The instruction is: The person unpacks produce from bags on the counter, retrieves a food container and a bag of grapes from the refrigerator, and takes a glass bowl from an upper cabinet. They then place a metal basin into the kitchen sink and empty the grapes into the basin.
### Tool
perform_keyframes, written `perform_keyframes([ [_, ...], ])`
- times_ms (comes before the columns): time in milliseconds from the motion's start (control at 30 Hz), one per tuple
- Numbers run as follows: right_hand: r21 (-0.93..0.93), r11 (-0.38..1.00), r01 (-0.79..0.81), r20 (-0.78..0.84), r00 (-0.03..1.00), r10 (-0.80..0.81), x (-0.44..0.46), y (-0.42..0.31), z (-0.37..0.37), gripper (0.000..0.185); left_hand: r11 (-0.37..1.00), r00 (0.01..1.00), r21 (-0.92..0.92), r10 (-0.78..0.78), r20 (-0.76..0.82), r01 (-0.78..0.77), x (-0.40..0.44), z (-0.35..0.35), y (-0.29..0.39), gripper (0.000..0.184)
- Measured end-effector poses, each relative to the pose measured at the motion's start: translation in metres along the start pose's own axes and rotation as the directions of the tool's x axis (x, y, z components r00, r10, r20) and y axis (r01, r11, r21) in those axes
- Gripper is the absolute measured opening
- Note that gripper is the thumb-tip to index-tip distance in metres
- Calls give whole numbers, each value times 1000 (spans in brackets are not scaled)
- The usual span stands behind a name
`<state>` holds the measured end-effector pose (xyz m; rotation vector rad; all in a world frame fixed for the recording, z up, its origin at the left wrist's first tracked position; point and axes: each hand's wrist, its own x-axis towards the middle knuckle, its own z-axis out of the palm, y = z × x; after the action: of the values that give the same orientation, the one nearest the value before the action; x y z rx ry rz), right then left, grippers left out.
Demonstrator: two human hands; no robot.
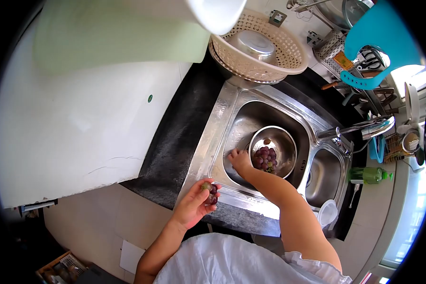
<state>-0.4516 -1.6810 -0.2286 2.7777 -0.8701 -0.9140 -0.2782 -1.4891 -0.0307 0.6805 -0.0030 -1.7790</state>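
My left hand (197, 204) holds a small cluster of red and green grapes (212, 194) in front of the sink's near left edge. Inside the large sink basin (241, 123), my right hand (240, 161) reaches down at the left side of a round steel bowl (285, 154). Its fingers are spread towards the basin's floor, and nothing shows between them. A bunch of dark red grapes (264, 158) lies in the bowl, with a single loose grape (267, 141) beside it.
Behind the sink stands a beige perforated basket (288, 47) with a metal bowl (254, 42). A faucet (350, 128) reaches from the right. Near the small basin (325, 173) are a green bottle (371, 175) and a white cup (327, 212).
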Motion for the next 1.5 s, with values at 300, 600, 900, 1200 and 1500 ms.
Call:
perform_keyframes([
  [300, 55, 987, 153, -97, 984, -147, -8, 0, -2, 26, 1000, 1000, 28, -11, 15, 10, 6, 6, -8, 34],
  [600, -36, 985, 168, -113, 979, -171, -11, 3, 18, 19, 927, 995, -363, -89, 39, 97, 22, 15, -11, 38],
  [900, -59, 990, 127, -104, 986, -133, -15, 3, 13, 22, 917, 997, -395, -36, 62, 58, 26, 31, -10, 36],
  [1200, 216, 953, 212, 16, 975, -220, -43, -7, 10, 30, 921, 999, -389, 8, 47, 11, 29, 34, -3, 36],
  [1500, 526, 832, 174, 33, 974, -225, -55, 6, -2, 32, 922, 1000, -386, -17, 10, 20, 34, 29, -2, 36],
])
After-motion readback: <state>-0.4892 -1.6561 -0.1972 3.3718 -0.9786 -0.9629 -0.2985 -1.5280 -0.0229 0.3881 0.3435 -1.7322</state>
